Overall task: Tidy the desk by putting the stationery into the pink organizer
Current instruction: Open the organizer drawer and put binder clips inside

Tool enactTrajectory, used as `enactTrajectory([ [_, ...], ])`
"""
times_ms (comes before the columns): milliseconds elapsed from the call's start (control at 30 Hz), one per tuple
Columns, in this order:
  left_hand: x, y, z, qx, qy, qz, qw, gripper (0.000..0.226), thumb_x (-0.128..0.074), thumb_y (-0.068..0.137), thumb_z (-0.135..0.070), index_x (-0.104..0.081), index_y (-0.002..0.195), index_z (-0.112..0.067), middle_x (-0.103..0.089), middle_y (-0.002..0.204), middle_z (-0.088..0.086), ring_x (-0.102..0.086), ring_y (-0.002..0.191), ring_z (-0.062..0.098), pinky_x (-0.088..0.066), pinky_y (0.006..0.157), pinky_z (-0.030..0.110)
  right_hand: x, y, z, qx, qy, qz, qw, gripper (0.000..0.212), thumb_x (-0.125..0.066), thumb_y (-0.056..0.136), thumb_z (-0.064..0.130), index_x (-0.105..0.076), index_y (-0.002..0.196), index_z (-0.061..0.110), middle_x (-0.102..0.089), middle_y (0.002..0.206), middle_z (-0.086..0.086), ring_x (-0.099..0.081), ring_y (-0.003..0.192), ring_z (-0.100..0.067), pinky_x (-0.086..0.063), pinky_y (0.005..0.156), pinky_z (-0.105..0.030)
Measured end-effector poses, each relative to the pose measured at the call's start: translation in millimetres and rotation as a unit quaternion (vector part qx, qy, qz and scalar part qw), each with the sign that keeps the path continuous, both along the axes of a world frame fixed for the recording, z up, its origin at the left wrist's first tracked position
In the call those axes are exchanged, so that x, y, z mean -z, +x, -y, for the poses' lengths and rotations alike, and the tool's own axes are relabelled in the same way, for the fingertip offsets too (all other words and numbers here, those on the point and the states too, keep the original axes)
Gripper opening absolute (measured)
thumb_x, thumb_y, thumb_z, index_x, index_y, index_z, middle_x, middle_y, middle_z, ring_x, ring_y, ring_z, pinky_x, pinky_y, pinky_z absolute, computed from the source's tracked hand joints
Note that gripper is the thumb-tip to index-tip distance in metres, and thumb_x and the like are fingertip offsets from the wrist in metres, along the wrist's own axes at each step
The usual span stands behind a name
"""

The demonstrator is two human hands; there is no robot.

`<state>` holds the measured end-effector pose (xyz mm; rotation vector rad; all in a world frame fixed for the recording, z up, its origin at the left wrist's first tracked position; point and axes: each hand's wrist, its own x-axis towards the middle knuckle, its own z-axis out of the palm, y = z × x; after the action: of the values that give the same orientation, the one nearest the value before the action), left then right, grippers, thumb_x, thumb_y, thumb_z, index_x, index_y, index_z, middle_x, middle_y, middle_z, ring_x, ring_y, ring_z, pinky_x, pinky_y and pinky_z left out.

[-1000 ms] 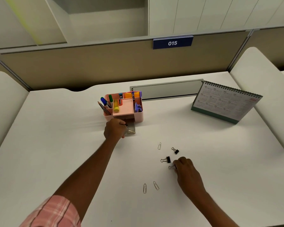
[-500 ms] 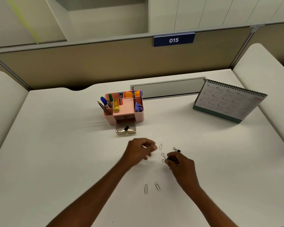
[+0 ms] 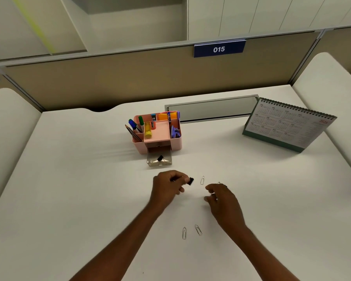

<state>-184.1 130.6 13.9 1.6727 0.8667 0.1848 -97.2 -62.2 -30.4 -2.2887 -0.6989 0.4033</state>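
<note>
Pink organizer (image 3: 175,143), clear drawer out, left hand (image 3: 167,186) pinching black binder clip (image 3: 190,181), right hand (image 3: 221,196) half-curled, grip unclear

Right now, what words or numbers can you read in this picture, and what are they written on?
"015": white digits on the blue sign fixed to the partition behind the desk.
Desk calendar: grids of months and a red number at its top right corner, all too small and blurred to read.
Pens and markers in the pink organizer: no print that can be read.
</note>
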Motion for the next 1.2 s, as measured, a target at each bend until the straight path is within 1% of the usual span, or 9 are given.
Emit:
enactTrajectory([
  [67, -3, 3, -22, -0.048, 0.036, 0.005, 0.998, 0.005, -0.077, 0.089, -0.016, -0.082, 0.090, -0.018, -0.079, 0.082, -0.004, -0.072, 0.054, 0.020, -0.053, 0.052, 0.029, 8, 4, 7, -0.031, -0.058, 0.058, 0.996, 0.034, -0.072, 0.089, 0.016, -0.064, 0.120, 0.027, -0.061, 0.119, 0.011, -0.057, 0.109, -0.011, -0.055, 0.076, -0.034],
  [133, -7, 7, -46, -0.094, 0.086, -0.007, 0.992, 0.008, -0.076, 0.090, -0.019, -0.083, 0.094, -0.021, -0.079, 0.087, -0.010, -0.070, 0.049, 0.019, -0.052, 0.049, 0.027, 15, 7, 11, -0.059, -0.099, 0.086, 0.990, 0.038, -0.071, 0.088, 0.013, -0.063, 0.124, 0.024, -0.061, 0.123, 0.009, -0.054, 0.116, -0.017, -0.055, 0.074, -0.036],
  [267, -6, 16, -84, -0.137, 0.157, -0.058, 0.976, 0.012, -0.075, 0.093, -0.026, -0.083, 0.103, -0.023, -0.079, 0.094, -0.008, -0.069, 0.047, 0.016, -0.060, 0.059, 0.032, 25, 9, 14, -0.082, -0.125, 0.113, 0.982, 0.030, -0.069, 0.085, 0.008, -0.063, 0.111, 0.024, -0.061, 0.111, 0.012, -0.054, 0.108, -0.019, -0.054, 0.062, -0.035],
  [400, 3, 25, -104, -0.114, 0.196, -0.126, 0.966, 0.016, -0.074, 0.095, -0.028, -0.082, 0.106, -0.022, -0.080, 0.094, -0.003, -0.069, 0.047, 0.015, -0.052, 0.057, 0.025, 29, 8, 12, -0.089, -0.126, 0.143, 0.978, 0.024, -0.071, 0.084, 0.008, -0.064, 0.101, 0.024, -0.061, 0.104, 0.012, -0.056, 0.101, -0.019, -0.052, 0.053, -0.034],
  [600, 15, 40, -112, -0.056, 0.215, -0.180, 0.958, 0.015, -0.074, 0.096, -0.029, -0.082, 0.103, -0.018, -0.079, 0.087, 0.001, -0.068, 0.051, 0.016, -0.058, 0.064, 0.030, 31, 12, 13, -0.098, -0.141, 0.154, 0.973, 0.017, -0.068, 0.088, 0.011, -0.064, 0.099, 0.023, -0.059, 0.099, 0.009, -0.056, 0.097, -0.019, -0.049, 0.050, -0.033],
  [733, 23, 46, -116, -0.054, 0.177, -0.208, 0.960, 0.017, -0.078, 0.092, -0.031, -0.083, 0.100, -0.017, -0.075, 0.080, 0.000, -0.067, 0.053, 0.019, -0.062, 0.070, 0.034, 32, 12, 13, -0.101, -0.145, 0.152, 0.972, 0.016, -0.067, 0.089, 0.011, -0.064, 0.099, 0.023, -0.059, 0.101, 0.008, -0.055, 0.099, -0.019, -0.049, 0.050, -0.033],
  [933, 27, 48, -117, -0.059, 0.175, -0.222, 0.957, 0.019, -0.078, 0.092, -0.032, -0.082, 0.101, -0.016, -0.074, 0.081, 0.000, -0.067, 0.054, 0.020, -0.061, 0.070, 0.033, 40, 16, 17, -0.129, -0.139, 0.195, 0.962, 0.029, -0.077, 0.079, 0.004, -0.067, 0.100, 0.020, -0.062, 0.096, 0.006, -0.061, 0.092, -0.021, -0.047, 0.043, -0.032],
  [1100, 17, 41, -103, -0.089, 0.204, -0.209, 0.952, 0.016, -0.074, 0.093, -0.034, -0.082, 0.099, -0.021, -0.076, 0.083, -0.004, -0.068, 0.056, 0.018, -0.059, 0.061, 0.030, 37, 17, 17, -0.117, -0.116, 0.175, 0.971, 0.023, -0.076, 0.084, 0.009, -0.069, 0.104, 0.018, -0.066, 0.097, 0.004, -0.063, 0.093, -0.024, -0.053, 0.051, -0.036],
  [1200, 7, 34, -78, -0.091, 0.179, -0.160, 0.966, 0.012, -0.071, 0.094, -0.033, -0.081, 0.095, -0.026, -0.077, 0.087, -0.008, -0.070, 0.058, 0.018, -0.063, 0.063, 0.035, 31, 15, 13, -0.089, -0.066, 0.138, 0.984, 0.017, -0.073, 0.090, 0.016, -0.069, 0.106, 0.021, -0.068, 0.099, 0.008, -0.062, 0.096, -0.020, -0.055, 0.066, -0.034],
])
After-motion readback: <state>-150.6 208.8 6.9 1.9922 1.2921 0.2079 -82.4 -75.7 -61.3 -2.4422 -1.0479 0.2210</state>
